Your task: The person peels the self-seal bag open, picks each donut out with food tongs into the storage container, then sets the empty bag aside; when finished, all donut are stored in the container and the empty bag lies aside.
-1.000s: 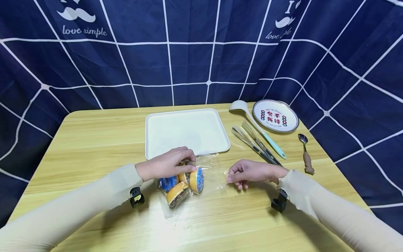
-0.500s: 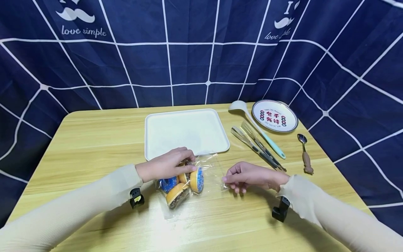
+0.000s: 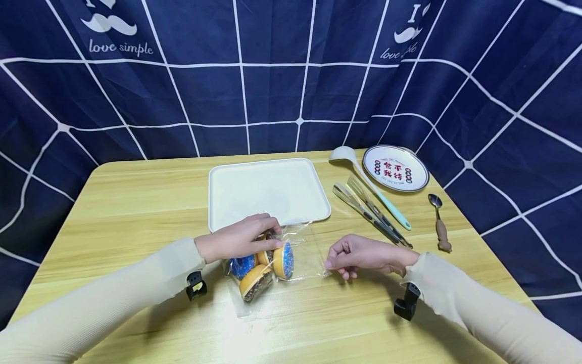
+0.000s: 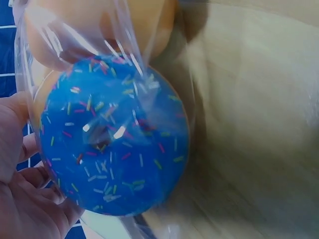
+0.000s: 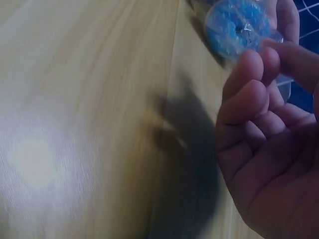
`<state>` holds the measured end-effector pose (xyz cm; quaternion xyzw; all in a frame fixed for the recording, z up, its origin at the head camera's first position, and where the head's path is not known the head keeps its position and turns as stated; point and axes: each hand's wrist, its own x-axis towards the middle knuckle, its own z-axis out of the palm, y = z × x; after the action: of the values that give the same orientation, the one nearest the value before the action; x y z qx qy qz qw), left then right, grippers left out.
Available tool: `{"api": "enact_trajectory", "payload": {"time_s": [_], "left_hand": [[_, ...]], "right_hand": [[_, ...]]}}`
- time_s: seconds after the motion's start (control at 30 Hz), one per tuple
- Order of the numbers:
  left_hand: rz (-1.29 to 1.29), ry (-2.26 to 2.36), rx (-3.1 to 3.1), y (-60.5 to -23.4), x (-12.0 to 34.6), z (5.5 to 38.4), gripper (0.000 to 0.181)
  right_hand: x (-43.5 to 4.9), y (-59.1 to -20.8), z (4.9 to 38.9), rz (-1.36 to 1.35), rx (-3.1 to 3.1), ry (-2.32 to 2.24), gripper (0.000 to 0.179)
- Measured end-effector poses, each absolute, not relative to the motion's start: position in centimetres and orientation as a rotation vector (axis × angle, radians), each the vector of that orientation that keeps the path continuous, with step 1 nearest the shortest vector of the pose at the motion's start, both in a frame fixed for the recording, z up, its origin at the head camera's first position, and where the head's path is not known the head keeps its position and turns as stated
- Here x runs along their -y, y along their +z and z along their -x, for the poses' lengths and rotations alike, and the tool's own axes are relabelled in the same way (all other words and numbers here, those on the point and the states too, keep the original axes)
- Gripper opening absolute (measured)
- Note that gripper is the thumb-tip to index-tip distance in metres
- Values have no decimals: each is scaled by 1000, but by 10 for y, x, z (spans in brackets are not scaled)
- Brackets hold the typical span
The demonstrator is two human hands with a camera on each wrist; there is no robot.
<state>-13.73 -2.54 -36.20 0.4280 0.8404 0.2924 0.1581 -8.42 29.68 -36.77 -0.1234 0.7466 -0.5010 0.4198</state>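
Note:
A clear plastic bag [image 3: 306, 260] lies on the table with several toy doughnuts inside. Its blue-topped doughnut [image 3: 287, 260] with sprinkles stands on edge; a brown-topped doughnut [image 3: 255, 283] leans nearer the front, and another blue doughnut [image 3: 242, 266] is partly covered. My left hand [image 3: 245, 236] grips the doughnuts through the plastic from above, hiding part of them. In the left wrist view, its fingers reach round the side of the blue doughnut [image 4: 114, 164]. On the right, my right hand [image 3: 359, 255] pinches the bag's edge between thumb and forefinger, other fingers curled.
A white tray [image 3: 268, 187] sits just behind the bag. To the right are a ladle [image 3: 373, 187] with a mint handle, metal tongs [image 3: 373, 212], a round plate [image 3: 396, 169] with red lettering, and a spoon [image 3: 440, 222]. A dark blue curtain [image 3: 268, 96] hangs behind the table.
My right hand has shifted slightly toward the front, with the bag's edge between its fingers. The left hand keeps its grip on the doughnuts in the same place.

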Motion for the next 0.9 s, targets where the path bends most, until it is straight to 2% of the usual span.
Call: {"api": "enact_trajectory", "payload": {"time_s": [0.23,0.77,0.9], "left_hand": [[-1252,830,-2401,-364,26,139,24],[-1274,814,-2383,-365,26,141,26],[-1278,815,-2381,-364,25,141,26]], "right_hand": [[-304,-369,87,316,-1859,-1170,31],[-314,-371,85,358,-1886,-1083,16],[-318,-369,85,368,-1881,-1100,18]]}}
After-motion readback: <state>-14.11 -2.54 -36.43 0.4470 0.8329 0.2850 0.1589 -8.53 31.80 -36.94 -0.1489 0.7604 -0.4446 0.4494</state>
